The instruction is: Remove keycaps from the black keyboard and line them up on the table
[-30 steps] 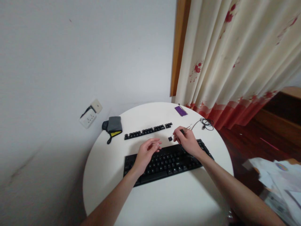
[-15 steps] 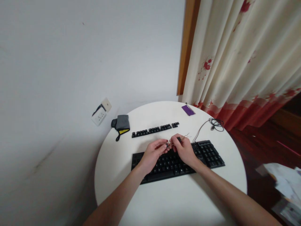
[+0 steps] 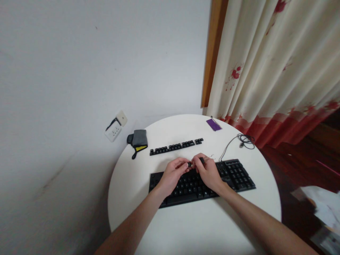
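A black keyboard lies across the middle of a round white table. Both my hands hover over its upper edge, fingertips meeting. My left hand pinches a small black keycap between thumb and fingers. My right hand is closed around a thin wire tool with a dark grip, whose wire end pokes out to the right, and its fingertips touch the same keycap. A row of removed black keycaps lies on the table behind the keyboard.
A grey and yellow pouch sits at the table's back left. A purple card lies at the far edge. The keyboard's coiled cable is at the back right. A wall socket, curtain and papers surround the table.
My right hand picked a loose keycap off the table and both hands came together over the keyboard's top edge. The view shifted slightly left.
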The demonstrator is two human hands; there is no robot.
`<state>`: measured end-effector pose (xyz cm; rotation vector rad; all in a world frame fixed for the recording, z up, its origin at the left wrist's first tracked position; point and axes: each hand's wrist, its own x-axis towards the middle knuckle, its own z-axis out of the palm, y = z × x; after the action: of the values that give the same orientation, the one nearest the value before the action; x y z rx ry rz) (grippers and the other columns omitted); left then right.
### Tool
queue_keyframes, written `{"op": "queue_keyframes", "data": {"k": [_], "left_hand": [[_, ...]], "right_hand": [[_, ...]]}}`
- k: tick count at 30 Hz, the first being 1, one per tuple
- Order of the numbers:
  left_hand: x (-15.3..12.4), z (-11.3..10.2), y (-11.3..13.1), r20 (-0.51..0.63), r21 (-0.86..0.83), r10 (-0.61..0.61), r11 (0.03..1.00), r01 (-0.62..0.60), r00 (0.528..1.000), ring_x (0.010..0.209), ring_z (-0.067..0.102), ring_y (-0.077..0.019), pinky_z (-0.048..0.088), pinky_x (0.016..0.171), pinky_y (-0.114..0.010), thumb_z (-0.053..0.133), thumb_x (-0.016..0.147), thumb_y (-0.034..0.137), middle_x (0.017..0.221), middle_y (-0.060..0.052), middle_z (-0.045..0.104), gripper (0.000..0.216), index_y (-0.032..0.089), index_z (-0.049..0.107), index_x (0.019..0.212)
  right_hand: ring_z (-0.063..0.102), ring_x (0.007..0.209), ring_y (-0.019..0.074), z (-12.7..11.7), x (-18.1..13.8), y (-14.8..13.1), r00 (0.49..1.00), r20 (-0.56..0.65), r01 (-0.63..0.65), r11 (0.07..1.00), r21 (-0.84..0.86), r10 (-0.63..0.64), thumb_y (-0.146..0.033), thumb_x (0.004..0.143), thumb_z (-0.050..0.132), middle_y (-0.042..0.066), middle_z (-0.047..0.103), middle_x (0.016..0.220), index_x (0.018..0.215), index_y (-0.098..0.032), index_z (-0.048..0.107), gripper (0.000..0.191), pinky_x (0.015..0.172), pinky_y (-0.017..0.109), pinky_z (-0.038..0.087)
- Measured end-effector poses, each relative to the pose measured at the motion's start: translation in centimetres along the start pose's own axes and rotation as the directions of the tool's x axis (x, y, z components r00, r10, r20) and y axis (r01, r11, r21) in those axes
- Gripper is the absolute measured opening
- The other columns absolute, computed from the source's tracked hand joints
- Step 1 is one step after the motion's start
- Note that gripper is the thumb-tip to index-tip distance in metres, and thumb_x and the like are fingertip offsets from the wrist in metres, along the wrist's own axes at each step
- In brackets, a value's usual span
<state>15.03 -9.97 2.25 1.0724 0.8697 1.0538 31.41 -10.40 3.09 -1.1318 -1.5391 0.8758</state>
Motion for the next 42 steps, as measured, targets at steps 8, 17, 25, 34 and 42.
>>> {"op": "queue_keyframes", "data": {"k": [8,17,25,34,42], "left_hand": [[0.1,0.0,0.1,-0.039,0.272,0.131,0.955,-0.116,0.991,0.093,0.067,-0.0193,0.051,0.090,-0.033,0.074,0.075,0.025,0.105,-0.007,0.071,0.022,0.017,0.070,0.095],[0.3,-0.4,0.4,-0.110,0.364,0.205,0.919,-0.152,0.973,0.092,0.066,-0.0202,0.052,0.087,-0.033,0.071,0.079,0.029,0.096,-0.007,0.072,0.021,0.016,0.070,0.095],[0.2,-0.1,0.4,-0.131,0.191,0.159,0.973,-0.133,0.978,0.090,0.068,-0.0194,0.052,0.089,-0.033,0.076,0.075,0.026,0.092,-0.006,0.073,0.021,0.015,0.069,0.091],[0.2,-0.3,0.2,-0.116,0.229,0.149,0.966,-0.120,0.982,0.092,0.069,-0.0215,0.052,0.089,-0.032,0.074,0.078,0.031,0.095,-0.007,0.075,0.021,0.015,0.074,0.092],[0.4,-0.3,0.4,-0.188,0.165,0.118,0.982,-0.087,0.975,0.084,0.069,-0.0197,0.054,0.077,-0.031,0.066,0.085,0.041,0.102,-0.011,0.073,0.033,0.014,0.073,0.100]], "right_hand": [[0.057,0.060,0.0151,0.2,0.0,0.7,0.998,-0.049,-0.035,0.999,-0.014,0.034,-0.035,0.095,0.046,0.002,0.063,0.070,0.075,-0.018,0.063,0.032,0.061,0.026,0.044],[0.058,0.079,0.0187,-0.6,0.4,0.5,0.988,-0.132,0.061,0.990,-0.131,-0.078,-0.030,0.098,0.039,0.004,0.061,0.078,0.076,-0.019,0.056,0.030,0.077,0.029,0.043],[0.058,0.086,0.0182,-0.5,0.1,0.3,0.974,0.132,0.196,0.976,-0.096,-0.183,-0.021,0.096,0.045,0.005,0.063,0.094,0.106,-0.020,0.063,0.021,0.081,0.031,0.045],[0.053,0.069,0.0150,-0.3,0.1,0.9,0.986,0.097,0.146,0.980,-0.132,-0.134,-0.022,0.086,0.064,0.002,0.064,0.084,0.096,-0.020,0.067,0.011,0.066,0.027,0.043],[0.054,0.060,0.0148,-2.0,2.2,1.2,0.998,-0.010,0.056,0.963,-0.264,-0.060,-0.030,0.084,0.066,0.004,0.070,0.078,0.087,-0.016,0.070,0.014,0.061,0.027,0.042]]}}
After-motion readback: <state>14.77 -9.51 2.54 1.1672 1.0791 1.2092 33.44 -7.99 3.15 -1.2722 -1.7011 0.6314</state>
